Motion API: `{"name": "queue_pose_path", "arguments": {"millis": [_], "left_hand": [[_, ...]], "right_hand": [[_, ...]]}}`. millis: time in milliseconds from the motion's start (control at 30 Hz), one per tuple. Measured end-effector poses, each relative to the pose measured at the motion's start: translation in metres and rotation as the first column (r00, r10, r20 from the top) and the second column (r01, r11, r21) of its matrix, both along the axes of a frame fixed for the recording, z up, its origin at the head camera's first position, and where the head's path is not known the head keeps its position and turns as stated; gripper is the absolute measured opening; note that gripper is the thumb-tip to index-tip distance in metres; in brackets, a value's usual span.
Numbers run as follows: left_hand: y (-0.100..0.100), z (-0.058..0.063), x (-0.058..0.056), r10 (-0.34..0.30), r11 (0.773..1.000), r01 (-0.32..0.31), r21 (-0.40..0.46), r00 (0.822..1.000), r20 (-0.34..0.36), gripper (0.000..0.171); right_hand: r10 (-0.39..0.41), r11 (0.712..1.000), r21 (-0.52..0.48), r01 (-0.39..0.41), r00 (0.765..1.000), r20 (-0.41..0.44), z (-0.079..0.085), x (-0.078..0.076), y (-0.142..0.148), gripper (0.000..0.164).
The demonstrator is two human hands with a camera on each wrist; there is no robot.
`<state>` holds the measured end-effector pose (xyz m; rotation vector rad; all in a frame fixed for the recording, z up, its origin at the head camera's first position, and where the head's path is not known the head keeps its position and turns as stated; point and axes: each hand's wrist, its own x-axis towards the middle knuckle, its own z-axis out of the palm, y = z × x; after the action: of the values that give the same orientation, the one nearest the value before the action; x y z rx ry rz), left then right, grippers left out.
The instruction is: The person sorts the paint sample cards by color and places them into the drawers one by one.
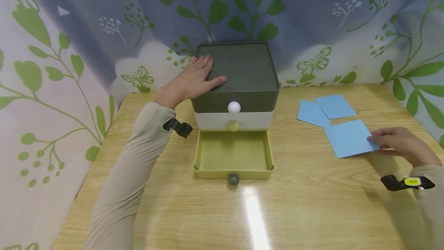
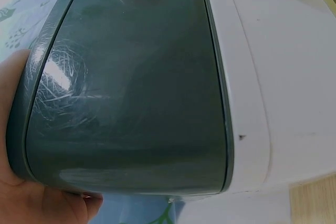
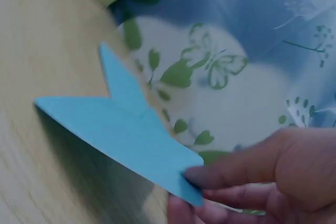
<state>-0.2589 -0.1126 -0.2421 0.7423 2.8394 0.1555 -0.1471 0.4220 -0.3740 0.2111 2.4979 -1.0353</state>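
My left hand (image 1: 197,77) rests with fingers spread on the left part of the dark grey top of a small drawer box (image 1: 243,66). Below its grey and white tiers, a yellow-green drawer (image 1: 234,157) with a grey knob (image 1: 234,179) is pulled out and holds nothing. On the right, my right hand (image 1: 404,144) pinches the right edge of a light blue square card (image 1: 351,139) between thumb and fingers. In the right wrist view, that card (image 3: 115,129) is tilted, its near edge raised off the table. Two more blue cards (image 1: 335,106) lie just behind it.
The box stands on a wooden table (image 1: 166,211) near its back edge. A curtain (image 1: 145,18) with leaf and butterfly prints hangs close behind and along the sides. White (image 1: 234,107) and yellow (image 1: 233,125) knobs stick out from the upper tiers.
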Motion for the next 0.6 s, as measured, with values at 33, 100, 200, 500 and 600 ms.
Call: {"name": "queue_pose_path", "arguments": {"millis": [33,100,200,500,600], "left_hand": [[-0.001,0.000,0.000,0.002,1.000,-0.002,0.001,1.000,0.001,0.085],[-0.002,-0.001,0.000,0.005,1.000,-0.005,0.002,1.000,-0.001,0.085],[-0.002,-0.001,0.000,0.008,1.000,-0.008,0.002,1.000,-0.006,0.085],[0.001,-0.003,-0.001,-0.002,1.000,0.002,0.007,1.000,-0.012,0.084],[0.000,-0.002,-0.002,-0.003,1.000,0.004,0.012,1.000,-0.019,0.085]], "right_hand": [[0.013,1.000,-0.016,-0.013,1.000,0.001,0.000,0.001,-0.001,0.068],[0.033,0.996,-0.078,-0.033,0.999,0.003,0.000,0.002,-0.005,0.067],[0.044,0.976,-0.212,-0.044,0.999,-0.005,-0.003,0.004,-0.012,0.052],[0.110,0.735,-0.658,-0.165,0.986,-0.125,-0.017,0.024,-0.049,0.040],[0.147,0.628,-0.743,-0.233,0.973,-0.180,-0.017,0.024,-0.068,0.041]]}}
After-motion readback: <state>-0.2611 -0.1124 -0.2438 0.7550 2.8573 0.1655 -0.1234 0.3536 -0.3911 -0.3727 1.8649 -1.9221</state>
